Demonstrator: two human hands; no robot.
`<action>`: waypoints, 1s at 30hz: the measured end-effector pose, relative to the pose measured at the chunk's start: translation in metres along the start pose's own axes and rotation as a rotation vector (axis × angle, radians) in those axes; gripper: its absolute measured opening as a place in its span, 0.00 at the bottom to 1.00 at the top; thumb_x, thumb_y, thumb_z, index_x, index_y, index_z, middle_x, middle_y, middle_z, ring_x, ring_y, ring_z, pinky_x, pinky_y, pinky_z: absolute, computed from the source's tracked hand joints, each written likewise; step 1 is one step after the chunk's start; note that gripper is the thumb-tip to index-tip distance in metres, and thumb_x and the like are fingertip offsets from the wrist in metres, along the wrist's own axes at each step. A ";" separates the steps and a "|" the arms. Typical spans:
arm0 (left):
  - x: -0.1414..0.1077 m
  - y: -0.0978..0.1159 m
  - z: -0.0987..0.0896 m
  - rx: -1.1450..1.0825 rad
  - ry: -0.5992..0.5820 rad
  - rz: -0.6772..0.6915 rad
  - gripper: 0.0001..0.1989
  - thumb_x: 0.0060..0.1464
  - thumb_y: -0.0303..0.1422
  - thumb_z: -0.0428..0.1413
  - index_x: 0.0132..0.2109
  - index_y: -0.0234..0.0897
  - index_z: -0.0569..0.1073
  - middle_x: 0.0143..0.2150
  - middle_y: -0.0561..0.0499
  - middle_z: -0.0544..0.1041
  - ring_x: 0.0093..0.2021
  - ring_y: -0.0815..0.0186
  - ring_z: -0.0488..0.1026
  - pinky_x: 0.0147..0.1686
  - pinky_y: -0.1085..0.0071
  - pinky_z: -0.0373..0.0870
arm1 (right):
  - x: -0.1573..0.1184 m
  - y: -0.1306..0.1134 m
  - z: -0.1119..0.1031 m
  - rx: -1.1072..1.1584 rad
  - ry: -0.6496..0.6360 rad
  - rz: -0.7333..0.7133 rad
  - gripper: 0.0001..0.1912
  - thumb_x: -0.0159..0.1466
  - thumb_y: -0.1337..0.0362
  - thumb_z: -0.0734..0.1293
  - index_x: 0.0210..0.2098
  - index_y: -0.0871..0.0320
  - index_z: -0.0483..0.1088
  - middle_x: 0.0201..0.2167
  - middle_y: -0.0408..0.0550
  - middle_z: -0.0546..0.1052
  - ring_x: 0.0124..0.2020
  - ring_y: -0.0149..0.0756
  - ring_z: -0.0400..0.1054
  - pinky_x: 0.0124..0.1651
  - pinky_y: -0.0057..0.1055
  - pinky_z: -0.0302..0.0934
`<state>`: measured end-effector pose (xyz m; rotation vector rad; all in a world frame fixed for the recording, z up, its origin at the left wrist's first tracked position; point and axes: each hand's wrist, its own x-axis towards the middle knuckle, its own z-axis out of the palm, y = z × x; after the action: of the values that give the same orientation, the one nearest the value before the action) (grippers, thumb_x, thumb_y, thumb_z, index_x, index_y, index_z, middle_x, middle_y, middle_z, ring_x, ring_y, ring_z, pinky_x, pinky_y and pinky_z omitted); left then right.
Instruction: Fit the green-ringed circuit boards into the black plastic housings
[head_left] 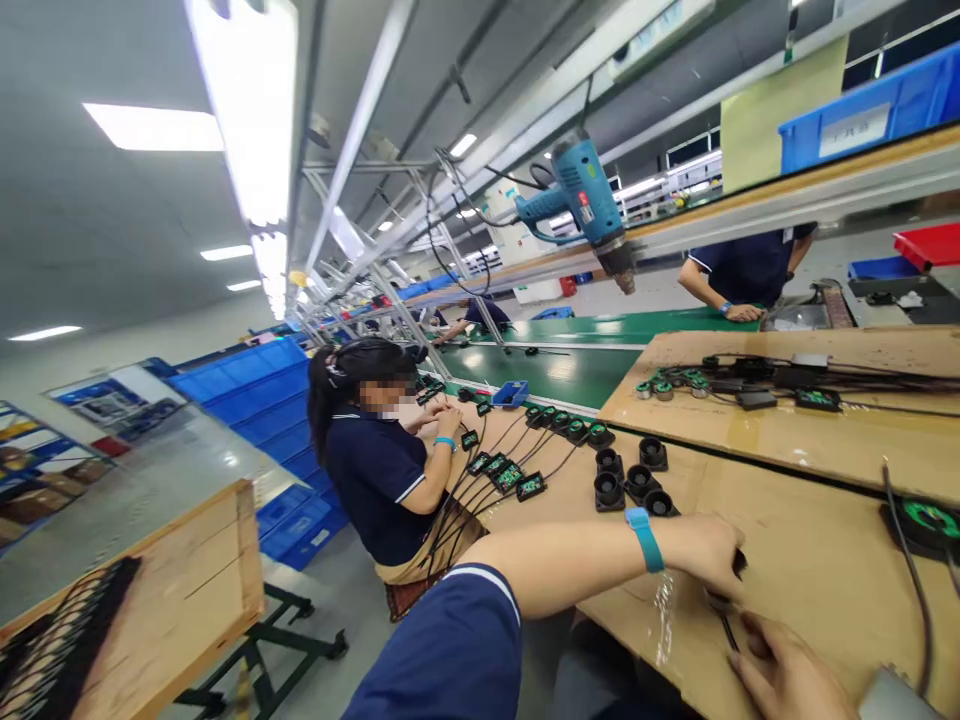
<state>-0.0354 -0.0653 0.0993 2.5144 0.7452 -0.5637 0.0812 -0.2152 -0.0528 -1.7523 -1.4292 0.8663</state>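
Observation:
My left hand point(705, 552), with a blue band at the wrist, reaches across the cardboard-covered bench. Its fingers are closed on a small black part point(740, 563), mostly hidden by the hand. Just below it, my right hand point(799, 665) has thumb and finger closed on a thin black cable point(729, 632). A dark round end lies between the two hands, too covered to make out. Left of my left hand stand several black round housings point(641, 480). Beyond them is a row of black housings with green ring-shaped boards point(576, 430).
A co-worker point(382, 470) sits at my left beside cabled green circuit boards point(508, 476). A blue heat gun point(589, 195) hangs overhead. A housing with a green ring point(930, 520) lies at right, near a grey metal block point(889, 695). Behind runs a green conveyor belt point(555, 370).

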 end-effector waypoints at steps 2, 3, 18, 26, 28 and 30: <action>-0.013 -0.007 0.008 -0.133 0.043 -0.023 0.24 0.43 0.46 0.65 0.43 0.34 0.75 0.39 0.44 0.80 0.36 0.58 0.77 0.32 0.68 0.72 | -0.009 -0.024 -0.001 -0.111 0.009 -0.020 0.17 0.60 0.56 0.63 0.44 0.54 0.77 0.36 0.52 0.81 0.39 0.50 0.77 0.46 0.43 0.70; -0.020 -0.013 0.017 -0.201 0.105 -0.038 0.20 0.44 0.43 0.65 0.42 0.34 0.75 0.37 0.45 0.79 0.35 0.59 0.76 0.32 0.69 0.71 | -0.013 -0.035 -0.002 -0.166 -0.009 -0.030 0.15 0.61 0.61 0.62 0.43 0.55 0.77 0.36 0.52 0.80 0.40 0.47 0.76 0.47 0.41 0.69; -0.062 -0.063 0.133 -0.925 0.825 0.046 0.17 0.56 0.42 0.61 0.46 0.39 0.67 0.52 0.42 0.74 0.56 0.57 0.73 0.60 0.54 0.68 | 0.020 -0.073 0.008 0.130 -0.030 -0.112 0.19 0.57 0.72 0.74 0.47 0.60 0.71 0.45 0.51 0.78 0.48 0.40 0.71 0.55 0.41 0.65; -0.068 -0.057 0.129 -0.813 0.730 0.210 0.29 0.47 0.39 0.70 0.54 0.40 0.70 0.53 0.43 0.75 0.56 0.53 0.73 0.60 0.51 0.68 | 0.008 -0.093 -0.015 0.130 -0.064 -0.220 0.24 0.53 0.68 0.76 0.49 0.58 0.72 0.45 0.50 0.75 0.45 0.40 0.72 0.51 0.41 0.68; -0.068 -0.059 0.128 -0.704 0.740 0.268 0.27 0.47 0.38 0.70 0.54 0.41 0.73 0.56 0.43 0.75 0.59 0.51 0.71 0.62 0.48 0.66 | 0.001 -0.103 -0.020 0.026 -0.049 -0.307 0.24 0.54 0.68 0.75 0.50 0.58 0.72 0.45 0.51 0.74 0.48 0.43 0.70 0.54 0.43 0.67; -0.065 -0.060 0.130 -0.668 0.772 0.290 0.27 0.49 0.37 0.69 0.55 0.42 0.73 0.60 0.42 0.72 0.62 0.50 0.68 0.64 0.46 0.64 | -0.004 -0.112 -0.025 -0.019 -0.009 -0.362 0.23 0.56 0.69 0.73 0.51 0.57 0.71 0.45 0.51 0.73 0.50 0.43 0.69 0.55 0.43 0.67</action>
<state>-0.1535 -0.1144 0.0077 2.0785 0.6434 0.6963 0.0441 -0.2064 0.0557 -1.4395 -1.6962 0.6675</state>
